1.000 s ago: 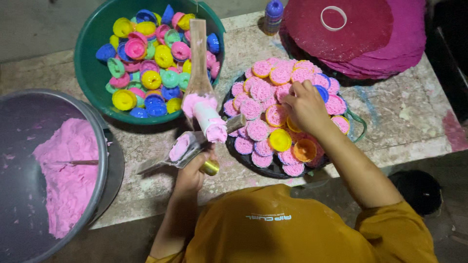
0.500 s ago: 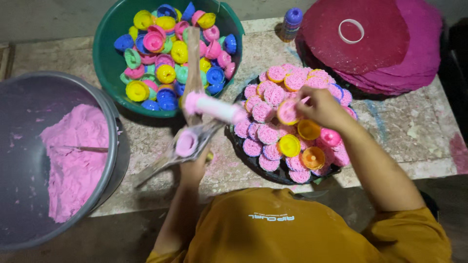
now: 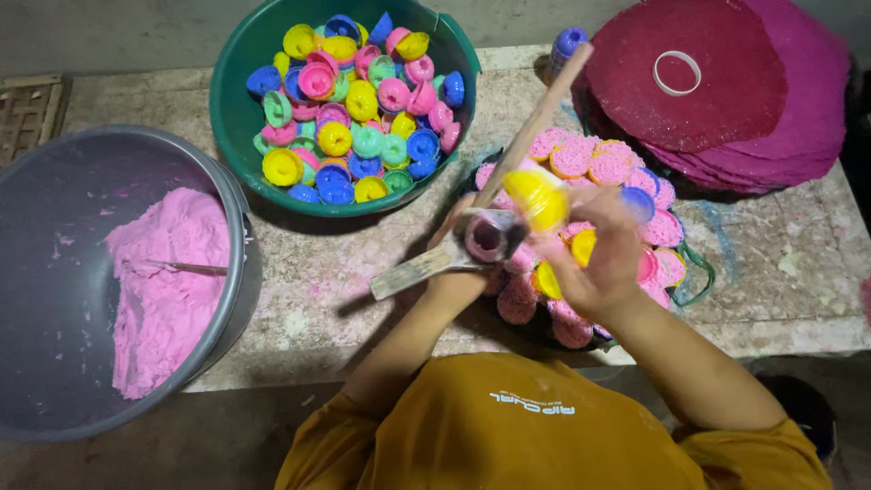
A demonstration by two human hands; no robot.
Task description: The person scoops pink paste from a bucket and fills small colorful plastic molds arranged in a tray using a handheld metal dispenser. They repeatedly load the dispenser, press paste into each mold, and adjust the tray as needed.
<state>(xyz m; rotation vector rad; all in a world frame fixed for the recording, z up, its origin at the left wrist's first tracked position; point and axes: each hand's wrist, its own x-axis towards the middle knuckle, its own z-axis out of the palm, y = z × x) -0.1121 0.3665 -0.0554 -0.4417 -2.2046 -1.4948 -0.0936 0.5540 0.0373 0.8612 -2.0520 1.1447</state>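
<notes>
Gripping a scraper and small cup, the left hand is staying put, while the right hand, lifted off the tray since a moment ago, is closing on a yellow mould. Pink dough is filling the grey tub; coloured moulds are crowding the green basin beyond.

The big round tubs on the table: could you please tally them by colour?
Green basin, holding coloured moulds: 1
Grey tub, holding pink dough: 1
Total: 2
</notes>
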